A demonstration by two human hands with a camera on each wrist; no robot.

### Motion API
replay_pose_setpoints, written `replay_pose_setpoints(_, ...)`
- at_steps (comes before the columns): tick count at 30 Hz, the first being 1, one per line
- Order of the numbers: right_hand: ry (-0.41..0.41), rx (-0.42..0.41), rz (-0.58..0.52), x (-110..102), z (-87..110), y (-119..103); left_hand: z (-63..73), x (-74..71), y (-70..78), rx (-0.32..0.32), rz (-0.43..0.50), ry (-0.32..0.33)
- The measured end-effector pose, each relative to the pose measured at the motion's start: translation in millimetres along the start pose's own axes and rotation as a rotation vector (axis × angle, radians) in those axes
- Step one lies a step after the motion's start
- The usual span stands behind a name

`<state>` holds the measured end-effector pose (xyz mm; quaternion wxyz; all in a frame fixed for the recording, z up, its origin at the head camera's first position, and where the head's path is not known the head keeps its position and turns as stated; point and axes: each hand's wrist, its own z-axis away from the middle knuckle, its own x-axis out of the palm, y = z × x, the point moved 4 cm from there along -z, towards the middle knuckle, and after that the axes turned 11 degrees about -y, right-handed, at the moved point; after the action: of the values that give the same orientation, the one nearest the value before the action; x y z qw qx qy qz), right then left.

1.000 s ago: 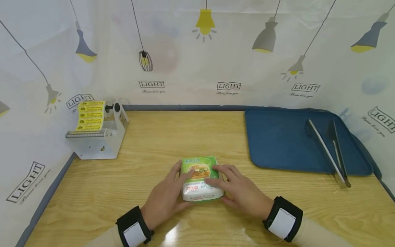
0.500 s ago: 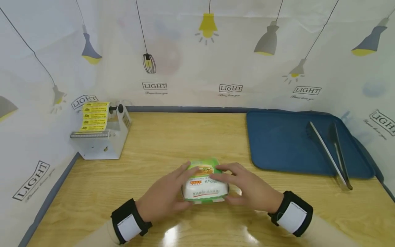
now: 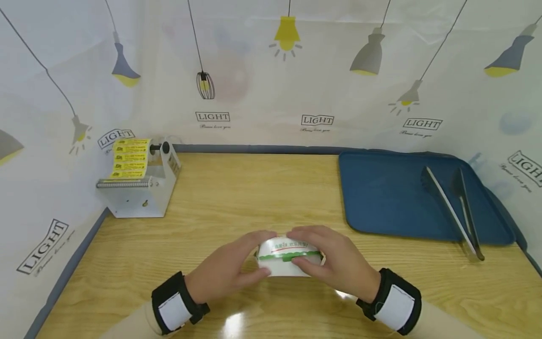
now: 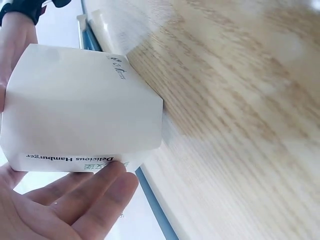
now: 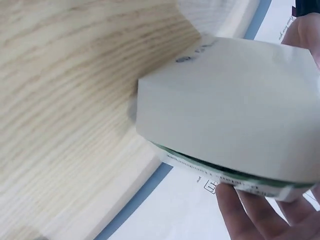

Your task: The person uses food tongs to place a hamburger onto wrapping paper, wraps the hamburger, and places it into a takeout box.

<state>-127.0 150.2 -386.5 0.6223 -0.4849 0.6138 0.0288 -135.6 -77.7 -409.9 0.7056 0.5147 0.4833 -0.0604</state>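
Observation:
A white and green paper hamburger box [image 3: 281, 268] is held between both hands at the front middle of the table. It is tipped back, so its front side and green lid edge face me in the head view. My left hand [image 3: 226, 270] grips its left end, thumb low on the front and fingers over the top. My right hand [image 3: 343, 261] grips the right end, its thumb at the green tab [image 3: 288, 257]. In the left wrist view the plain white underside of the box [image 4: 80, 105] shows, raised off the wood along one side. The box's contents are hidden.
A white label dispenser [image 3: 135, 200] with a roll of yellow labels [image 3: 130, 157] stands at the back left. At the back right lies a blue tray [image 3: 381, 193], with metal tongs [image 3: 450, 209] across it, their end over the front rim. A lamp-printed sheet [image 3: 258, 94] walls the wooden table [image 3: 220, 197].
The hamburger box has tipped backward: its green burger-picture top has turned out of sight and the white front now shows. The right thumb has come onto the front.

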Motion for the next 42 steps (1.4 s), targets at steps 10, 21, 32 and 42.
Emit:
replay_pose_setpoints(10, 0.106, 0.054, 0.027, 8.3, -0.9, -2.5, 1.2, 0.4, -0.2, -0.038, -0.027, 0.003)
replay_pose_setpoints(21, 0.122, 0.048, 0.082, 9.7, -0.6, -4.9, 2.7, 2.7, 0.1, -0.035, -0.054, 0.027)
replay_pose_setpoints(32, -0.074, -0.08, -0.013, 6.3, 19.7, 19.6, -0.2, 0.7, 0.0, -0.1, -0.11, 0.112)
replay_pose_setpoints(42, 0.014, -0.139, 0.025, 1.6, 23.9, 24.5, -4.0, -1.4, 9.5, 0.016, -0.218, 0.145)
